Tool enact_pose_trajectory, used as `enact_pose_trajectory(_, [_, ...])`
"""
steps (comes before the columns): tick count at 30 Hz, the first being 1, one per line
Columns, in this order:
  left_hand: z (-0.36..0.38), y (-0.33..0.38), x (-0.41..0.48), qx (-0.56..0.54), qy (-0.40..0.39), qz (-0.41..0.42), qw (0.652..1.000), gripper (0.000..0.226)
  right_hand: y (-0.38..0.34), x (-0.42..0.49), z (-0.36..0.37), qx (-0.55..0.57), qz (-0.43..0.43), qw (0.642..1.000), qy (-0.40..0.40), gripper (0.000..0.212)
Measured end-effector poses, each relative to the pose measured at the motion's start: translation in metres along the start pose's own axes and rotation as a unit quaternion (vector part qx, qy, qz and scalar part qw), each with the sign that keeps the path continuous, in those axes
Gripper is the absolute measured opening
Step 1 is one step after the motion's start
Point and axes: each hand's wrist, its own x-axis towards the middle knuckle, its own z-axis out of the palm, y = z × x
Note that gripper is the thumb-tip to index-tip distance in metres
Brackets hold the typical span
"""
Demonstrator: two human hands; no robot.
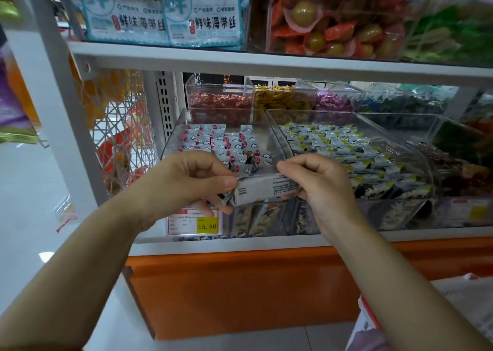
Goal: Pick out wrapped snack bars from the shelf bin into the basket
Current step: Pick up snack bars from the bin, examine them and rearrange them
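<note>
- Off the shelf's (266, 241) left post: wire rack (120, 137) of orange packs, near the left forearm; best kept clear of with the elbow.
- Left hand (186, 179) raised before the bin's front edge, fingers (225, 183) clenched on the bar's left end, thumb on top by the crimped seal, other tips underneath.
- Behind both hands, at the shelf's front left: clear bin (174, 134), open-topped, thin hard walls, packed with upright rows of bars (221, 145).
- Below the left hand, on the bin's front: yellow tag (206, 225).
- Bar (266, 189) out of the bin, held roughly level just in front of its lip, printed back up, one end in each hand.
- Judged light and small, stiff enough along the body to stay straight; glossy wrapper, probably slippery and crinkly. Better gripped across the long sides than by the flat end seals, for fear of tearing or sliding out.
- Right hand (320, 187) at the bar's right end, fingers (289, 167) curled and pinching it from above; thumb mostly hidden.
- Further right, side by side with the first: next bin (424, 169) of yellow-marked packs, not to be mixed in.
- Overhead: upper board (266, 62) low over the back rows, so little headroom there; open room only toward the body and downward.
- At the lower right corner: red-and-white thing (370, 321), blurred; cannot tell whether the basket. No basket plainly in view elsewhere.
</note>
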Motion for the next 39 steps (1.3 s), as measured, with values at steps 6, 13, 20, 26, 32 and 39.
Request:
enact_pose_trajectory(6, [0.000, -0.002, 0.000, 0.021, 0.014, 0.000, 1.000, 0.025, 0.003, 0.000, 0.001, -0.002, 0.033, 0.999, -0.003, 0.029])
enact_pose_trajectory(13, [0.009, -0.005, 0.004, 0.021, 0.088, 0.013, 0.996, 0.015, 0.002, -0.003, 0.004, 0.006, 0.038, 0.999, 0.023, 0.030])
enact_pose_trajectory(20, [0.023, -0.005, 0.008, -0.012, 0.110, 0.009, 0.994, 0.018, -0.004, -0.002, 0.004, 0.011, 0.045, 0.999, -0.024, 0.026])
enact_pose_trajectory(26, [0.025, -0.004, 0.011, -0.064, 0.151, 0.003, 0.986, 0.019, -0.003, 0.000, -0.006, 0.079, 0.114, 0.987, -0.085, 0.017])
enact_pose_trajectory(32, [0.024, -0.006, 0.013, -0.094, 0.140, -0.007, 0.986, 0.025, -0.005, 0.000, -0.010, 0.115, 0.142, 0.974, -0.134, 0.016])
enact_pose_trajectory(39, [0.023, -0.011, 0.014, -0.091, 0.135, -0.011, 0.987, 0.029, -0.001, -0.001, -0.006, 0.160, 0.164, 0.965, -0.126, 0.017])
